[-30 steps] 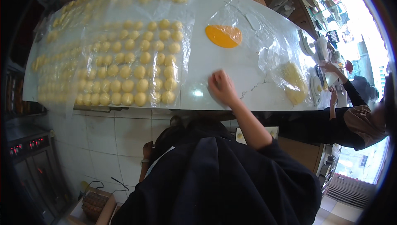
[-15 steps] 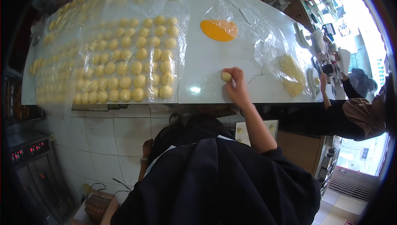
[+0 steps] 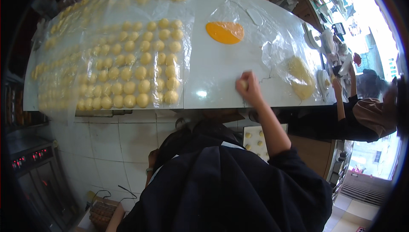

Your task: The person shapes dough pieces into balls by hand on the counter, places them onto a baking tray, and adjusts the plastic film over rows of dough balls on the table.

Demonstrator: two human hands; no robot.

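Note:
My right hand (image 3: 251,90) rests on the white table (image 3: 213,74) near its front edge, fingers closed round a small yellow dough ball (image 3: 243,85). My left hand (image 3: 152,159) hangs low beside my dark top, below the table edge, mostly hidden. Left of my right hand, several rows of yellow dough balls (image 3: 128,70) lie on clear plastic sheeting. A flat orange disc (image 3: 225,32) lies on plastic farther back. A lump of pale dough (image 3: 300,77) sits on plastic to the right.
Another person in dark clothes stands at the right end of the table, one hand (image 3: 336,83) by the dough lump. A white tray with a few dough balls (image 3: 255,140) sits below the table edge. An oven with red lights (image 3: 30,159) stands low left.
My right hand lay palm-down on the table, then closed round a dough ball and shifted slightly right along the front edge.

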